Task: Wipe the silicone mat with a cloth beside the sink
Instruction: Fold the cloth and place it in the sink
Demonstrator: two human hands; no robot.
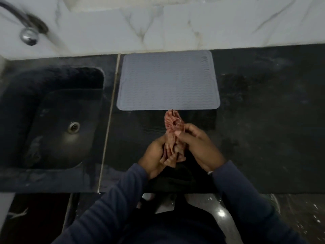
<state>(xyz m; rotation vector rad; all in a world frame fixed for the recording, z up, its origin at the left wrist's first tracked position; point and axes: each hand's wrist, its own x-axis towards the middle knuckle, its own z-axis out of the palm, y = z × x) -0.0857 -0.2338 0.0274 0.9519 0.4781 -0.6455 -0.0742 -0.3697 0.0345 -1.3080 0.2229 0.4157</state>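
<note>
A shiny tap [29, 36] hangs over the dark sink [52, 111] at the left end of the black table [263, 120]. Just right of the sink, a gray mat [168, 81] lies flat by the far edge. Near the front edge, the left hand [156, 155] and right hand [195, 143] curl their fingers tight round a bunched red cloth [173, 122].

A: What colour is the cloth [173, 123] in your right hand [197, 145] and left hand [156, 154]?
B: Reddish pink, with a fine paler pattern too blurred to name.
A: And just beyond your hands?
B: Your mat [168, 80] is plain grey, ribbed in faint wavy lines. The counter [263, 120] beneath is black, smudged pale.
A: Left of your left hand?
B: The sink [52, 81] is black, its drain [73, 127] silvery. The wall [193, 23] past the mat is white marble, grey-veined. Your sleeves [112, 208] are navy.
</note>
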